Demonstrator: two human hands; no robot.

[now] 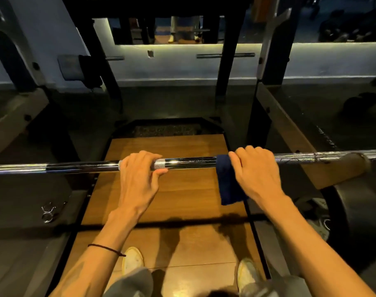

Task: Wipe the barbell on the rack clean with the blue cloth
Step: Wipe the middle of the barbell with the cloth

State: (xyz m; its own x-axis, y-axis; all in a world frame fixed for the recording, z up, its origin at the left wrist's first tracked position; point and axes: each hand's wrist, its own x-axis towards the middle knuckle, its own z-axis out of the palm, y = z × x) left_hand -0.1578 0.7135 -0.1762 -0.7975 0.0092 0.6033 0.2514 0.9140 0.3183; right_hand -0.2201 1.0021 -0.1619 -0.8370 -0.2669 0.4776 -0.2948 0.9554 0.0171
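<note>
Two hands work the long chrome steel barbell point(189, 162) lying across the rack: the left hand point(137, 168) curls bare around the shaft, likely steadying it, while the right hand point(255, 168) clamps the dark blue cloth point(227, 181) over it, its tail hanging below.

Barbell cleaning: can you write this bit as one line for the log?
step: wiping | left hand: holds barbell bare | right hand: holds blue cloth on bar | cloth end: hangs down | bar: on rack
</note>
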